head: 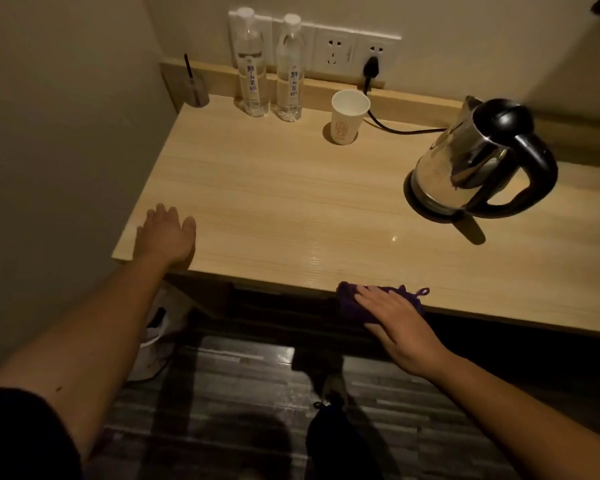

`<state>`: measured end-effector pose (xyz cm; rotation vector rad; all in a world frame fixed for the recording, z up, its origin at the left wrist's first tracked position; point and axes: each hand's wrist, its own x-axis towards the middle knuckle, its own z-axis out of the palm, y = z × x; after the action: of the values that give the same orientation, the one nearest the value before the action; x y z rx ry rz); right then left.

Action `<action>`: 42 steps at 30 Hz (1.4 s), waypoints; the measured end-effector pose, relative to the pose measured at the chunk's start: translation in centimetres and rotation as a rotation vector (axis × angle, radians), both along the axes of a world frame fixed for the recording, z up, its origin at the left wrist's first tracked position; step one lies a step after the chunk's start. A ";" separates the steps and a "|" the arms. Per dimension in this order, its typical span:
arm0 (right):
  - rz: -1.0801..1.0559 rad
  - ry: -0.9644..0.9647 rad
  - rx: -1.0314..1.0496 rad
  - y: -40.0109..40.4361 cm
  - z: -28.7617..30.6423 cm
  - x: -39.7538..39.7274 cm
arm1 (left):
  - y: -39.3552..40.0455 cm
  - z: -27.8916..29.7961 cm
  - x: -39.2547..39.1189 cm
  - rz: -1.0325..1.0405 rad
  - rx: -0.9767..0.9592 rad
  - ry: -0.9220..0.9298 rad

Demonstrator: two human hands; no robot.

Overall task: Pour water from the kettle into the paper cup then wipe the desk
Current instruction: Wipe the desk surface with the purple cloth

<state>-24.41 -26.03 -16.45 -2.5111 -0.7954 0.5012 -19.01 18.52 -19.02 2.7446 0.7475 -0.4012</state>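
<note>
Two hands are on the table [291,188]: my right hand [392,317] lies flat, fingers spread, on the purple cloth [352,301] at the front edge. Bare tabletop runs away and leftward from it; my left hand [165,233] rests open at the left corner.

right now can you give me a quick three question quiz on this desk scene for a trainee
1. True or false: the shiny steel kettle with the black handle sits on its base on the pale wooden desk.
2. Which hand presses on the purple cloth at the desk's front edge: A left hand, B right hand?
3. Fill in: the white paper cup stands upright, right of two clear plastic water ____.

Key: 1 true; 2 B; 3 bottles
</note>
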 end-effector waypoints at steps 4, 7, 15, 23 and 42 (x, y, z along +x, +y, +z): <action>-0.162 0.757 0.264 0.8 5.3 0.3 | -4.4 3.4 -2.5 -0.120 -0.127 -0.004; -0.148 0.872 0.277 2.2 8.5 2.5 | -10.1 8.1 -4.4 -0.163 -0.519 -0.032; 0.158 0.538 0.205 7.0 16.0 8.7 | -16.3 17.9 -3.0 -0.578 -0.520 -0.042; 0.363 0.288 -0.042 8.4 17.3 12.5 | -12.9 21.2 -0.4 -0.742 -0.334 0.020; 0.036 -0.289 -0.205 15.0 2.4 14.1 | -4.4 3.3 5.7 -1.062 0.158 -0.155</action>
<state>-10.30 -11.07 -14.08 -2.8055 -0.9377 0.2431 -13.27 14.11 -15.69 3.0350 -0.8120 -0.3068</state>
